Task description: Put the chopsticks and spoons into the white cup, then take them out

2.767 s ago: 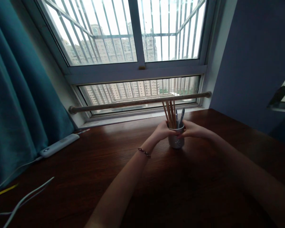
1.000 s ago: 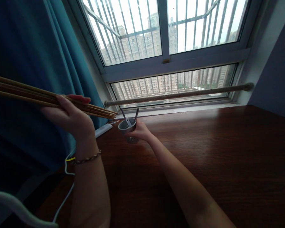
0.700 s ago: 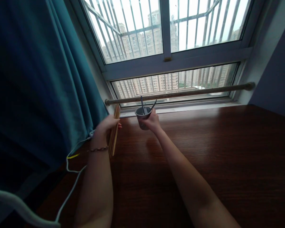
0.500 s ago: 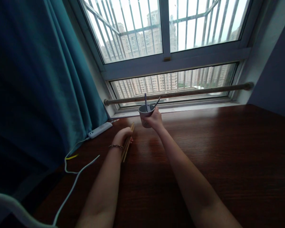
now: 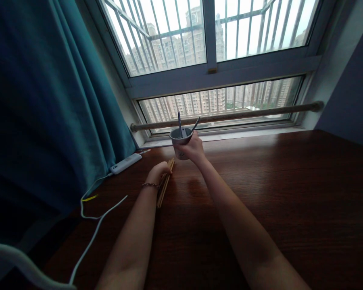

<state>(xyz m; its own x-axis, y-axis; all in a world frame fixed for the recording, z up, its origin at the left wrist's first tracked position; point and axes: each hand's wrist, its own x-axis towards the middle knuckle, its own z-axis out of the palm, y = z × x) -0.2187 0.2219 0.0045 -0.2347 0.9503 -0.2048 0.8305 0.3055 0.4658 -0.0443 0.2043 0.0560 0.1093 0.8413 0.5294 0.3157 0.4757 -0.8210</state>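
Note:
A bundle of light wooden chopsticks slants across the grip of my left hand, low over the brown tabletop. My left fingers are closed round them and mostly hidden behind the sticks. My right hand grips a small grey-white cup by its right side, farther off near the window. The cup is close to upright. Two thin handles and a flatter grey piece stick up out of it; what lies deeper inside is hidden.
The wooden table reaches to the window sill. A white power strip lies at the left by the blue curtain. White cables and a yellow tie are on the left side. A rail crosses the window.
The cup in my right hand has shifted slightly left and up in view. The chopsticks in my left hand have moved a little right and look more spread out.

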